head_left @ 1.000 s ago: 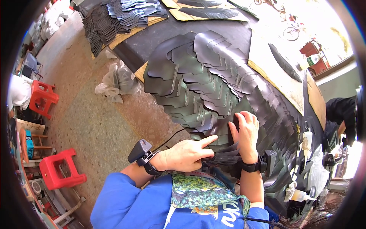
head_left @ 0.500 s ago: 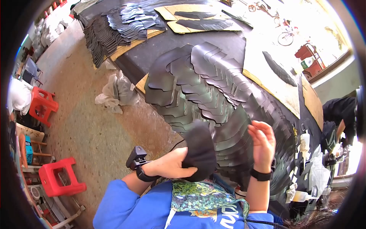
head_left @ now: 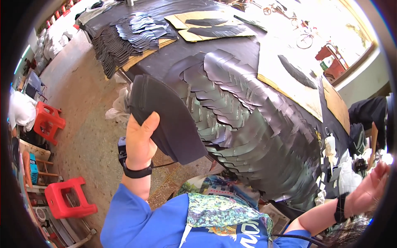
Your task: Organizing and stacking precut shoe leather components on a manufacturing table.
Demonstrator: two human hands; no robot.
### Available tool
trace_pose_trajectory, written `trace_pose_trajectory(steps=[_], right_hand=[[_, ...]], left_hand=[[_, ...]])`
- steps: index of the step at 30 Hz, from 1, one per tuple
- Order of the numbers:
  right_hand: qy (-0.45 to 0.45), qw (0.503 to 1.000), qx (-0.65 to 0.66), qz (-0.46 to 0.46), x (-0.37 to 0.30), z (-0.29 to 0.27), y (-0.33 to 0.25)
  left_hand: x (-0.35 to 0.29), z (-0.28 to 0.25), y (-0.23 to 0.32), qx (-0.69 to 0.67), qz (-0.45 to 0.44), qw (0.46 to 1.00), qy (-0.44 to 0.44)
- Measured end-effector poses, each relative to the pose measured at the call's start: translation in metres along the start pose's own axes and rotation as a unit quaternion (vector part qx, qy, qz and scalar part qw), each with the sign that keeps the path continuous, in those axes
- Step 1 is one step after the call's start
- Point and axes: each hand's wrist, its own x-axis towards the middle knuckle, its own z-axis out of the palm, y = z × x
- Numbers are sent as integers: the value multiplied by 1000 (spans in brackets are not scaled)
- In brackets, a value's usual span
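Curved black sheets (head_left: 167, 124), slanting down rightward, are clasped at left by the left hand (head_left: 139, 140). The grip of the right hand (head_left: 369, 191) is unclear.

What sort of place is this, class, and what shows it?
Probably a workshop: overlapping dark pieces spread across a black-topped table, and fanned rows of dark strips on a board.
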Motion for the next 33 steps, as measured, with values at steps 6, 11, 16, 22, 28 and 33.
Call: trace_pose_trajectory(steps=[6, 11, 16, 22, 28, 33], right_hand=[[-129, 975, -139, 114, -22, 2, 31], [88, 934, -219, 268, -78, -99, 29], [262, 850, -330, 316, -165, -211, 2], [368, 788, -334, 362, -228, -207, -21], [232, 836, -326, 374, -231, -185, 7], [70, 882, -172, 433, -241, -168, 8]], left_hand=[[36, -57, -15, 9, -36, 999, -7], [60, -132, -25, -24, -164, 986, 22], [84, -155, -46, -13, -176, 984, 39], [98, -171, -59, -73, -221, 973, -9], [69, -137, -45, -104, -218, 970, -1], [26, -103, -45, -90, -158, 977, 111]])
